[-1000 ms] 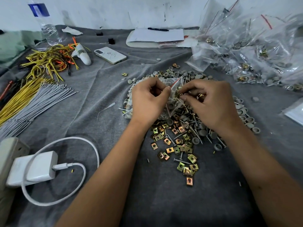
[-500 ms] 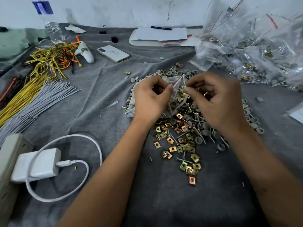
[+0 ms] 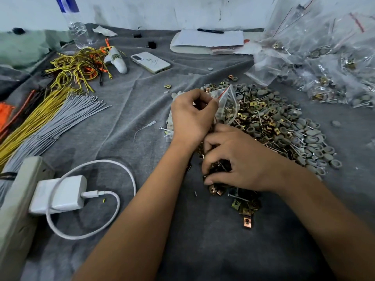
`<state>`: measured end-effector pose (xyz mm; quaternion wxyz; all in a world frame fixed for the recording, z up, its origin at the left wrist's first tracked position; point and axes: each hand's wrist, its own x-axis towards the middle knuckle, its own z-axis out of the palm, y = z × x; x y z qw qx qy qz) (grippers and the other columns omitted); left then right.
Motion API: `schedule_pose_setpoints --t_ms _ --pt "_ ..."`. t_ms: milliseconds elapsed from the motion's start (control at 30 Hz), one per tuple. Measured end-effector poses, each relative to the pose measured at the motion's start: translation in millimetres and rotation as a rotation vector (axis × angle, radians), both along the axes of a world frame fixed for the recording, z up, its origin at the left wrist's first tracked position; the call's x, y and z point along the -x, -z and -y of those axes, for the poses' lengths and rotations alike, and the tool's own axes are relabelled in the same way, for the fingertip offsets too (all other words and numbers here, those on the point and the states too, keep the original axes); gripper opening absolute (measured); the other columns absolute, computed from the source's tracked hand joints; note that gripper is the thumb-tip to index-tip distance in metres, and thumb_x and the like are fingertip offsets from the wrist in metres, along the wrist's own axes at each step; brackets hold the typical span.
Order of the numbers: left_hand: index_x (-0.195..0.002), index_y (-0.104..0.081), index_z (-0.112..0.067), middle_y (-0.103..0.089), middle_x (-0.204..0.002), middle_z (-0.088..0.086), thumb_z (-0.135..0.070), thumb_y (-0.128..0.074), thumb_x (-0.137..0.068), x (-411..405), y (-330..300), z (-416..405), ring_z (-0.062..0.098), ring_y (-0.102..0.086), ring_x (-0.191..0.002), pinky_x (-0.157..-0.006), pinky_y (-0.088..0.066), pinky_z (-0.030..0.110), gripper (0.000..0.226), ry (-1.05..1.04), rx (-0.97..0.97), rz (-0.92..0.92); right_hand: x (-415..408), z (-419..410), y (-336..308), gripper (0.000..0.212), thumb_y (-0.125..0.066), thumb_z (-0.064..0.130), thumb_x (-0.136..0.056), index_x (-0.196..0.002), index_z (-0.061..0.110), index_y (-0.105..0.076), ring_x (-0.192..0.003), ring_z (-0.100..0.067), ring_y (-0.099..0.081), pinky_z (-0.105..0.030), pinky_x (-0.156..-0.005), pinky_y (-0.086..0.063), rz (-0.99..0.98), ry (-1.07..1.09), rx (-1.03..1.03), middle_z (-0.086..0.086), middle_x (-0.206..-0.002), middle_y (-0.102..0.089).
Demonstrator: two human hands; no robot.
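1. Grey cloth (image 3: 203, 250): covers the whole work surface and lies under the heap.
2. White charger (image 3: 58, 194) with looped cable (image 3: 129, 179): well left of the heap and nearer, plugged into a power strip (image 3: 18, 199).
3. Brass clips (image 3: 246, 209): the heap's near tip, trailing toward the viewer.
4. Right hand (image 3: 237, 161): on the heap's near-left edge, palm down, fingers and thumb curled round a clutch of clips.
5. Left hand (image 3: 192, 116): at the heap's left edge, fingertips pinching the zip bag.
6. Zip bag (image 3: 228, 102): small, clear, with a red strip; held upright over the heap's left side.
7. Heap (image 3: 284, 122): clips, grey caps and nails mixed, at centre.
8. Grey wires (image 3: 60, 120): bundled, well left of the heap.
9. Yellow wires (image 3: 77, 65): tangled, left of the heap and beyond it.
10. Phone (image 3: 150, 62): face down, beyond the heap to the left.
11. Filled bags (image 3: 324, 57): piled just beyond the heap's right side.
12. Paper pad (image 3: 207, 40) with pen (image 3: 211, 31): straight beyond the heap.
13. Water bottle (image 3: 78, 31): far left, beyond the heap.
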<state>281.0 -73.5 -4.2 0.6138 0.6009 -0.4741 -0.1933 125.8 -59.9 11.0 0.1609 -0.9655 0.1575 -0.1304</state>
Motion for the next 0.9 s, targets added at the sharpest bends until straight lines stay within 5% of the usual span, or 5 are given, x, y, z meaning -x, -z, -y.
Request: schedule_pose_setpoints --t_ms 267,500,600,733,900 --pt "-0.075 -0.070 -0.001 -0.067 -0.065 0.012 -0.004 -0.074 -0.089 1.4 -1.2 -2.5 0.014 -0.056 -0.055 -0.054 -0.046 0.032 0.015 0.068 0.005 0.026 10.3 12.6 -5.2 0.011 -0.079 0.015 -0.090 -0.096 0.006 -0.080 -0.083 -0.010 -0.067 -0.024 -0.079 -0.053 0.635 0.401 0.106 -0.002 -0.091 -0.074" --pt "-0.073 -0.069 -0.001 -0.061 -0.058 0.006 -0.004 -0.074 -0.089 4.6 -0.3 -2.4 0.011 -0.050 -0.049 -0.050 -0.039 0.025 0.016 0.101 0.002 0.056 14.5 24.9 6.2 0.023 -0.083 0.016 -0.084 -0.106 0.014 -0.079 -0.081 -0.005 -0.058 -0.024 -0.077 -0.050 0.433 0.578 0.151 0.004 -0.094 -0.068" --pt "-0.074 -0.069 -0.001 -0.063 -0.060 0.010 -0.005 -0.074 -0.089 4.5 -0.2 -3.2 0.013 -0.052 -0.051 -0.051 -0.041 0.028 0.015 0.087 0.004 0.045 17.3 26.0 0.7 0.016 -0.085 0.017 -0.082 -0.095 0.014 -0.077 -0.075 0.009 -0.053 -0.007 -0.073 -0.039 0.525 0.568 0.129 0.009 -0.088 -0.064" --pt "-0.072 -0.069 -0.007 -0.066 -0.063 0.014 -0.006 -0.074 -0.089 2.9 -0.7 -2.4 0.022 -0.056 -0.053 -0.052 -0.046 0.035 0.017 0.024 0.016 0.038 26.6 26.5 -7.6 0.015 -0.088 0.022 -0.080 -0.086 0.014 -0.078 -0.080 -0.001 -0.066 -0.015 -0.076 -0.049 0.495 0.303 -0.010 0.012 -0.084 -0.070" --pt "-0.070 -0.068 -0.010 -0.063 -0.063 0.025 -0.005 -0.073 -0.088 1.1 -1.2 -0.3 0.046 -0.061 -0.059 -0.055 -0.051 0.047 0.020 -0.012 0.014 0.006 25.6 16.7 -12.5 0.013 -0.090 0.031 -0.077 -0.086 0.025 -0.082 -0.084 -0.016 -0.068 -0.018 -0.076 -0.047 0.103 0.002 -0.400 0.014 -0.081 -0.070"
